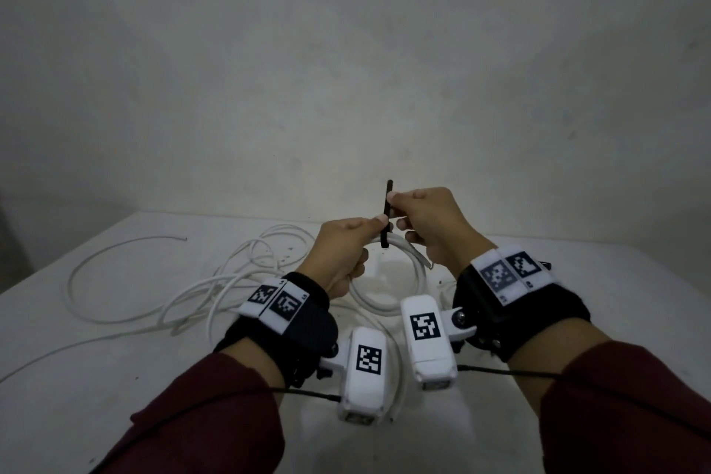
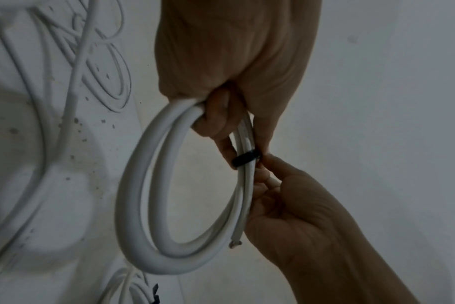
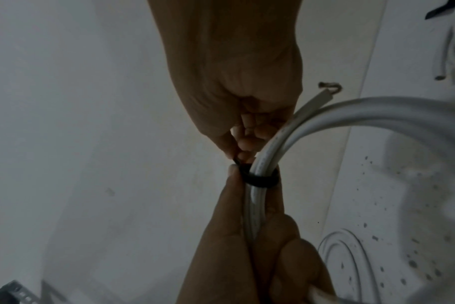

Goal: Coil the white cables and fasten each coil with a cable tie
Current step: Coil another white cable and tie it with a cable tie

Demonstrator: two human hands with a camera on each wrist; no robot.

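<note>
My left hand (image 1: 358, 242) grips a small coil of thick white cable (image 1: 384, 304) and holds it up above the white table (image 1: 577, 281). A black cable tie (image 1: 386, 212) is wrapped round the coil's strands, its free tail pointing upward. My right hand (image 1: 415, 219) pinches that tail between thumb and forefinger. In the left wrist view the tie (image 2: 246, 158) bands the coil (image 2: 138, 195) just below the left hand's fingers (image 2: 221, 123). The right wrist view shows the tie (image 3: 260, 179) looped round the strands, with a cut cable end (image 3: 327, 90) sticking out.
Loose white cables (image 1: 154, 281) sprawl in loops over the table's left and middle. Another cable bundle with a black tie (image 2: 153, 292) lies on the table near me. A plain wall stands behind the table's far edge (image 1: 231, 215).
</note>
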